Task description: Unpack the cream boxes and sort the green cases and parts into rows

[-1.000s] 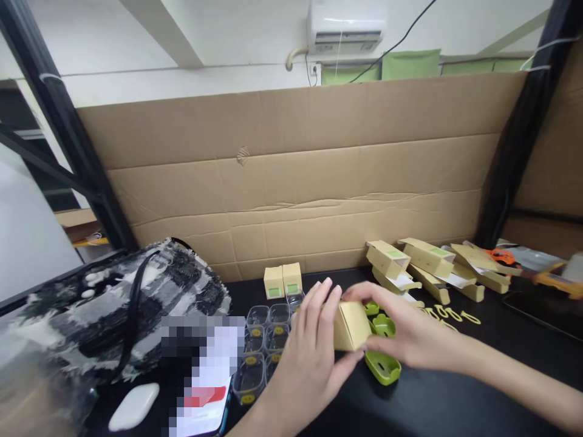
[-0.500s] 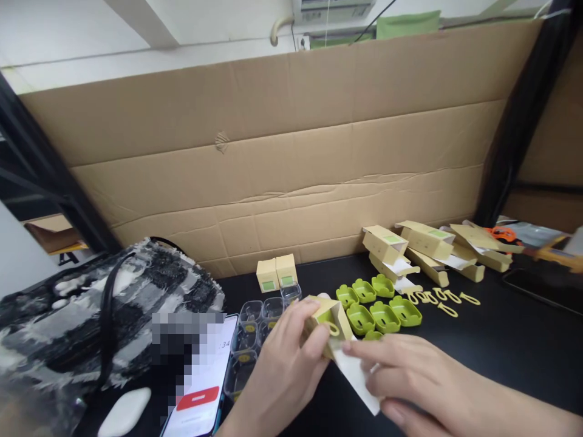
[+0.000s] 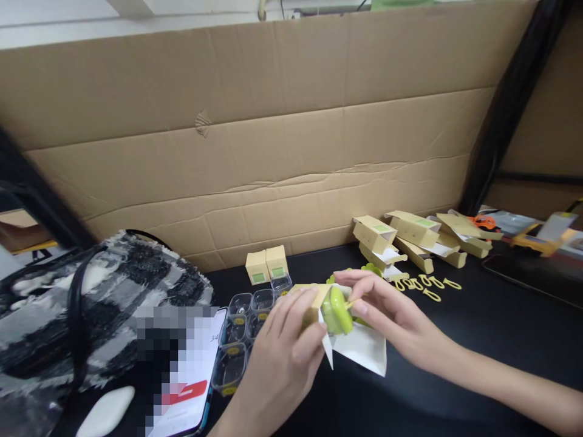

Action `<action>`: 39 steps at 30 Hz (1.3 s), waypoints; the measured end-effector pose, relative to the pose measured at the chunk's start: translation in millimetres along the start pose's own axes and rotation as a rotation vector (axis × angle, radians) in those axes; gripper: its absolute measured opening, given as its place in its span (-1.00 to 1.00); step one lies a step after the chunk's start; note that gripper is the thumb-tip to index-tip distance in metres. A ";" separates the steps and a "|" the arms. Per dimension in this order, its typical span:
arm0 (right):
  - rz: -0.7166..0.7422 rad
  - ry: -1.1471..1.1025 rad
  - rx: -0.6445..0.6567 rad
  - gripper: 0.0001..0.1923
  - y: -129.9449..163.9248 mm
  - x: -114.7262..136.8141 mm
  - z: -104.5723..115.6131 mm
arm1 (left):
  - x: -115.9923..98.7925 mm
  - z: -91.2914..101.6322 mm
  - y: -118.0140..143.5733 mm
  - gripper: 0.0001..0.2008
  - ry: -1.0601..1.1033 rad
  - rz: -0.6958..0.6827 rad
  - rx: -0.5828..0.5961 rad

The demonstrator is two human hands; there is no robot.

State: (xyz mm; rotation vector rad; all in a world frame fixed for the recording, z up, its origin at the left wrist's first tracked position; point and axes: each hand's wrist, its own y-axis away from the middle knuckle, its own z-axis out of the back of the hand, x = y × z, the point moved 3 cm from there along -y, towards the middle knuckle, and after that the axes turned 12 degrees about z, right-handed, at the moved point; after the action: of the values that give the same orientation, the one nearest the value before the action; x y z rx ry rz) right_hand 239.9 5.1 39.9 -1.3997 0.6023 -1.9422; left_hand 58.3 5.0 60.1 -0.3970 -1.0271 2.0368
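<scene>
At the far left we are seeing a black-and-white patterned bag (image 3: 104,303) lying on the black table (image 3: 478,352), with a white oval case (image 3: 105,411) in front of it. Just to the right a phone (image 3: 189,388) is lying face up, its screen partly blurred. Beside the phone, clear plastic cups (image 3: 248,321) are standing in rows, and two small closed yellow boxes (image 3: 266,265) are standing behind them against the cardboard wall (image 3: 273,133).

We are closing the left hand (image 3: 282,358) around a small yellow carton (image 3: 310,300), fingers curled over its top and thumb underneath; the carton is raised above the table, in front of the cups. At its open end a green plastic case (image 3: 337,311) is sitting, part in and part out. We are pinching a thin yellow strip at that case with the thumb and forefinger of the right hand (image 3: 392,318); the other fingers are loosely spread. A white paper sheet (image 3: 362,349) is hanging below the carton mouth.

Further right, open yellow cartons (image 3: 410,237) are lying in a heap, with yellow loops (image 3: 428,284) on the table just before them.
</scene>
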 end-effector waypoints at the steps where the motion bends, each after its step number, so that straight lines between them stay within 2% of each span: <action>1: -0.084 -0.134 -0.035 -0.87 0.0 -2.0 -0.9 | 4.5 -0.5 1.2 -0.74 0.055 0.047 0.005; 5: -0.302 -0.498 -0.249 -0.82 -1.1 -8.0 0.4 | 17.3 -8.5 8.9 -0.57 0.183 0.151 0.055; 8: -0.453 -0.623 -0.331 -0.76 -4.4 -15.7 12.0 | 22.2 -12.3 13.1 -0.54 0.249 0.205 0.059; 9: -0.482 -0.632 -0.345 -0.73 -5.8 -17.7 18.3 | 23.8 -11.9 13.4 -0.53 0.287 0.267 0.053; 10: -0.499 -0.630 -0.356 -0.70 -7.0 -18.9 25.3 | 25.8 -11.1 13.1 -0.53 0.347 0.374 0.052; 13: -0.506 -0.594 -0.326 -0.68 -7.6 -15.5 41.3 | 30.6 -8.7 10.9 -0.52 0.674 0.841 0.093; 15: -0.420 -0.526 -0.214 -0.73 -5.1 -5.6 41.1 | 29.2 -7.6 7.6 -0.52 0.951 1.097 0.106; 18: -0.139 -0.178 0.089 -0.86 3.7 16.7 21.6 | 26.5 -6.3 1.8 -0.52 1.227 1.331 0.061; 21: 0.071 0.141 0.445 -0.89 15.5 30.2 -11.0 | 25.8 -7.4 1.0 -0.53 1.349 1.464 0.080; 23: 0.168 0.243 0.578 -0.86 19.4 32.1 -24.7 | 25.0 -8.6 1.8 -0.54 1.443 1.475 0.150; 25: 0.280 0.363 0.561 -0.87 17.9 32.5 -25.9 | 23.6 -9.0 2.9 -0.56 1.534 1.452 0.240; 27: 0.456 0.537 0.413 -0.86 12.8 36.1 -18.0 | 21.6 -8.8 3.2 -0.58 1.596 1.418 0.321; 29: 0.705 0.748 0.263 -0.85 8.4 43.7 -9.8 | 19.1 -8.7 2.3 -0.57 1.625 1.393 0.376; 31: 0.916 0.913 0.222 -0.75 4.8 49.9 -6.6 | 15.8 -9.6 0.3 -0.58 1.652 1.373 0.430; 32: 0.975 0.949 0.228 -0.72 2.7 51.6 -6.0 | 14.0 -10.5 -0.8 -0.58 1.671 1.368 0.454; 35: 0.999 0.940 0.257 -0.64 -3.1 52.6 -4.8 | 10.0 -13.0 -2.9 -0.57 1.737 1.389 0.473; 39: 1.001 0.931 0.180 -0.62 -1.2 46.5 -4.1 | 7.5 -14.3 -2.1 -0.52 1.793 1.455 0.409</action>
State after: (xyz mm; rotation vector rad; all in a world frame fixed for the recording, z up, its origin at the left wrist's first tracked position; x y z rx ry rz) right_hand 226.0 -28.4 69.3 0.0944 1.1987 -1.5895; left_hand 63.0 19.1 53.4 -2.4924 1.0784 1.5537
